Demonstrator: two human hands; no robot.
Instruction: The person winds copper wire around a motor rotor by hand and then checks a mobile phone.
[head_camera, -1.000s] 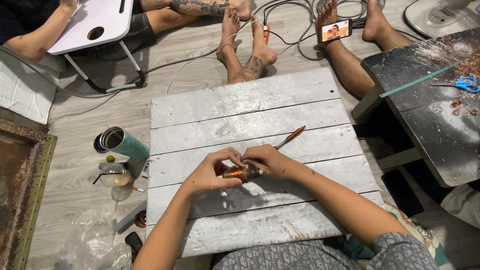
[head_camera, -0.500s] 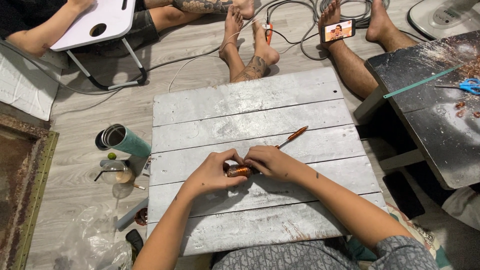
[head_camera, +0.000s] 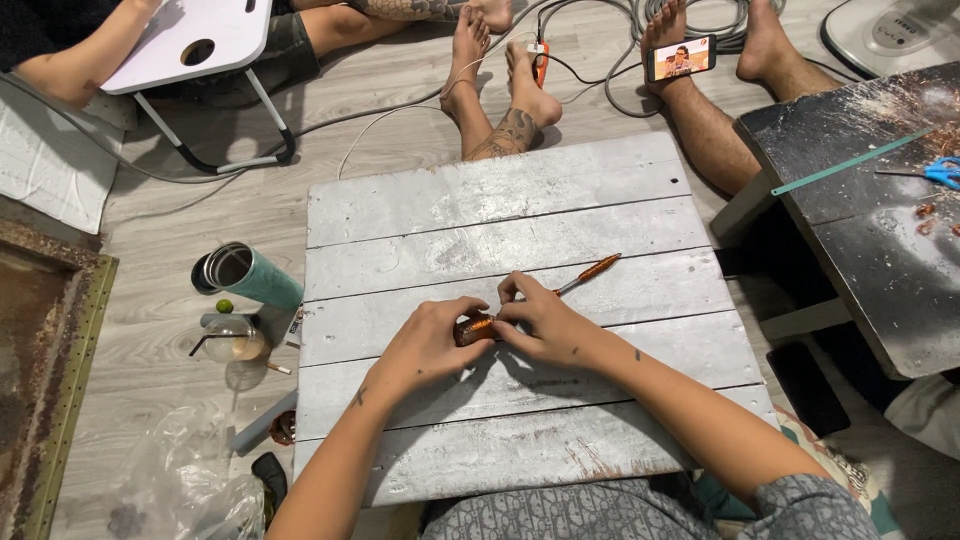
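Over the last second your hands have hardly shifted on the tabletop (head_camera: 520, 200); only the view has slid a little, so the work is the same close fingertip handling as before and nothing has been set down or picked up. Your left hand (head_camera: 432, 338) and right hand (head_camera: 540, 318) sit together at the middle of the pale plank surface, both pinched on the small copper-coloured piece (head_camera: 473, 328) between them, the left closing on its near end and the right on its far end. The piece looks short, roughly cylindrical and shiny orange-brown, perhaps wound wire, though it is too small to tell for sure. The orange-handled tool (head_camera: 590, 271) lies just beyond your right hand on the same planks, untouched, its tip hidden behind your fingers. Off the left edge of the tabletop, on the floor, lies a teal tumbler (head_camera: 250, 276).
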